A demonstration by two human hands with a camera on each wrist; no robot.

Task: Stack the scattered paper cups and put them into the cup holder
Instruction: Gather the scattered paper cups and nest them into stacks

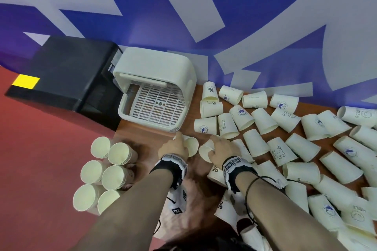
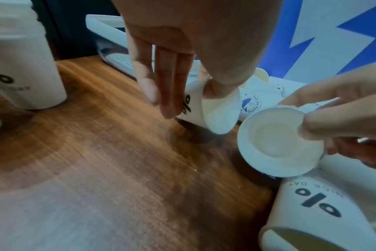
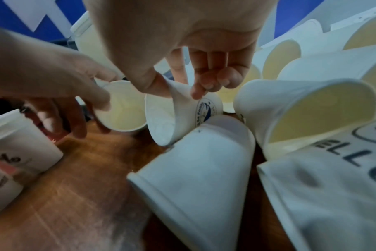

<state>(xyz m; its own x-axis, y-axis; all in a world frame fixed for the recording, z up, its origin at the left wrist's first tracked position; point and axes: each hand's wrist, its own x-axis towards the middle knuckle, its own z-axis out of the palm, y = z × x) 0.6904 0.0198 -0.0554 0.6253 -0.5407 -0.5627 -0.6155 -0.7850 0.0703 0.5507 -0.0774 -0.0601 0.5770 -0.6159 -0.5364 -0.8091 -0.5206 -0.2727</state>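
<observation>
My left hand [image 1: 175, 144] pinches a white paper cup [image 1: 191, 145] marked "%" [image 2: 217, 115], lying sideways just above the wooden table. My right hand [image 1: 216, 146] pinches a second paper cup [image 1: 204, 152] with a blue fish logo [image 3: 182, 118]. Its base [image 2: 277, 142] faces the open mouth of the left hand's cup [image 3: 122, 108], a small gap between them. The white cup holder [image 1: 155, 91] stands open just beyond both hands, with only its slotted tray inside. Several stacks of cups [image 1: 106, 171] stand to the left of my left arm.
Scattered cups [image 1: 295, 128] lie on their sides over the right half of the table [image 1: 142, 136] and under my right arm. A black box [image 1: 67, 75] sits left of the holder. A blue and white banner [image 1: 183, 6] closes the back.
</observation>
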